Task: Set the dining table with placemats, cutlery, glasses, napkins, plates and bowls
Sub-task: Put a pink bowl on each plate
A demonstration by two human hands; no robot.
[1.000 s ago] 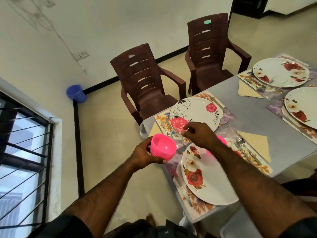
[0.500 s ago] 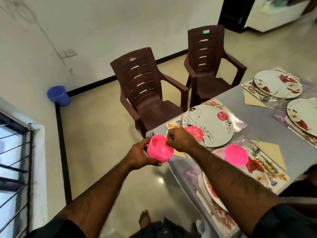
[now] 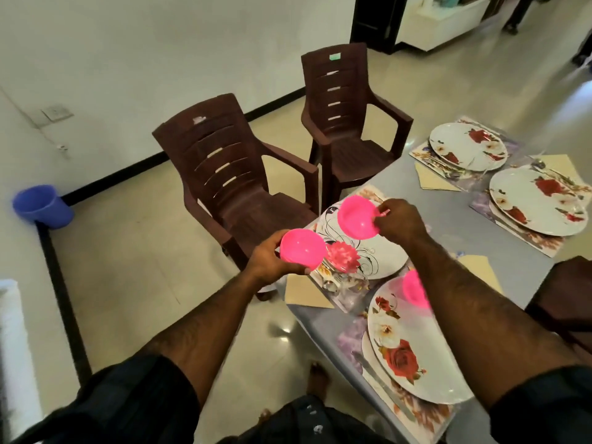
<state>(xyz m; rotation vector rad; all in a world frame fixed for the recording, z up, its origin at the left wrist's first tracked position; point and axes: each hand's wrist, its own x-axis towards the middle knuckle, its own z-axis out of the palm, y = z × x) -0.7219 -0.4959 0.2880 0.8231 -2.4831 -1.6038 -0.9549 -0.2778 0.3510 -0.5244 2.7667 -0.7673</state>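
My left hand (image 3: 272,262) grips a stack of pink plastic bowls (image 3: 302,249) from below, just off the table's near-left corner. My right hand (image 3: 398,222) pinches the rim of a single pink bowl (image 3: 357,219) and holds it tilted above the white plate with the pink flower (image 3: 365,256). Another pink bowl (image 3: 415,293) sits on the nearest floral plate (image 3: 413,344), partly behind my right forearm. Each plate lies on a patterned placemat (image 3: 349,338). Beige napkins (image 3: 306,293) and cutlery (image 3: 330,282) lie beside the plates.
Two brown plastic chairs (image 3: 234,181) (image 3: 347,116) stand along the far side of the grey table (image 3: 461,229). Two more floral plates (image 3: 466,150) (image 3: 538,201) lie at the right end. A blue bucket (image 3: 41,206) stands by the wall. My bare foot (image 3: 318,379) is on the tiled floor.
My right hand has lifted one pink bowl off the stack in my left hand and moved it right and away, over the flower plate. The view has shifted left and down.
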